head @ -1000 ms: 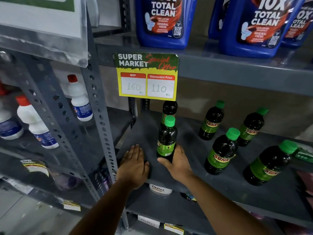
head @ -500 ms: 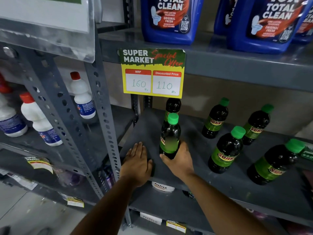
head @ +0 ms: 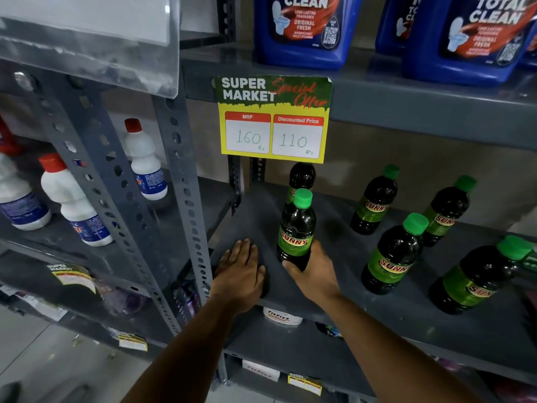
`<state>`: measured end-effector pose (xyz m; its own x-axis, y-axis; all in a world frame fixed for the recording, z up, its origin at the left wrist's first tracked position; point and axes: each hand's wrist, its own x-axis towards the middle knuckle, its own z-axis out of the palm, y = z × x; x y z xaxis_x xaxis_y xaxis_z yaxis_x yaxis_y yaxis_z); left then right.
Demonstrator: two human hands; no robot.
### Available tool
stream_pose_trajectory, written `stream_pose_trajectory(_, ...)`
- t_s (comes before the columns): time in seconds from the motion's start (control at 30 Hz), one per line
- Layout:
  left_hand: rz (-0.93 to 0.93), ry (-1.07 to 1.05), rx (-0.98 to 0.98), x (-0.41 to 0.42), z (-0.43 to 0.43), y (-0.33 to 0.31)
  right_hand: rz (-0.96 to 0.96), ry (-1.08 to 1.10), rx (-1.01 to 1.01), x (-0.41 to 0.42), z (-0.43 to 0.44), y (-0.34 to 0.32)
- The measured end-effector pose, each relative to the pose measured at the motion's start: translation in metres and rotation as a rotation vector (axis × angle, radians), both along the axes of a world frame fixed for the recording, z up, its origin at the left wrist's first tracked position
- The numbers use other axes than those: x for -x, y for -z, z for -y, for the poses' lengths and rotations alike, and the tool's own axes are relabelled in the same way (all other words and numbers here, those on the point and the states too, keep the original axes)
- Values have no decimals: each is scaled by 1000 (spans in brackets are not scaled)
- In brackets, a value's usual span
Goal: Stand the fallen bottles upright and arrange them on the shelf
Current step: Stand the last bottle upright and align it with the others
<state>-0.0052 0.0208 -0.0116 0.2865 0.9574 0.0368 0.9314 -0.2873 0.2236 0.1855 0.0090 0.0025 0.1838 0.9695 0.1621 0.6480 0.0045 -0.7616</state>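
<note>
Several dark SUNNY bottles with green caps and green labels stand upright on the grey shelf (head: 334, 289). My right hand (head: 312, 273) grips the base of the front-left bottle (head: 297, 225), which stands upright with its label facing me. A second bottle (head: 302, 175) stands right behind it, its cap hidden by the price card. My left hand (head: 241, 271) lies flat on the shelf, fingers apart, just left of the held bottle. Further right stand a bottle (head: 374, 202), a bottle (head: 396, 254), a bottle (head: 449, 209) and a bottle (head: 479, 277).
A yellow-green price card (head: 274, 119) hangs from the shelf above, where blue Total Clean jugs (head: 308, 27) stand. A perforated grey upright (head: 186, 199) borders the shelf on the left. White bottles with red caps (head: 72, 205) fill the neighbouring rack. A white fitfizz lid (head: 280, 317) shows on the shelf below.
The held bottle has turned in my right hand so its SUNNY label now faces me. My left hand has stayed flat on the shelf. The camera has come closer.
</note>
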Motion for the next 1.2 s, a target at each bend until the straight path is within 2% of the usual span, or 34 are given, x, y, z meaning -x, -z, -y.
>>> stream_pose_trajectory(0.47, -31, -12, -51, -2, 1, 3, 39, -144, 11, 6, 54, 4)
stream_pose_trajectory(1.03, -53, -1, -46, -1, 2, 0, 24, -205, 65, 5, 56, 0)
stream_pose_trajectory(1.13, -54, 2, -30, -1, 2, 0, -28, -205, 8, 4, 71, -2)
stream_pose_trajectory(1.2, -57, 2, -10, -1, 1, 0, -37, -61, -185, -2, 86, 3)
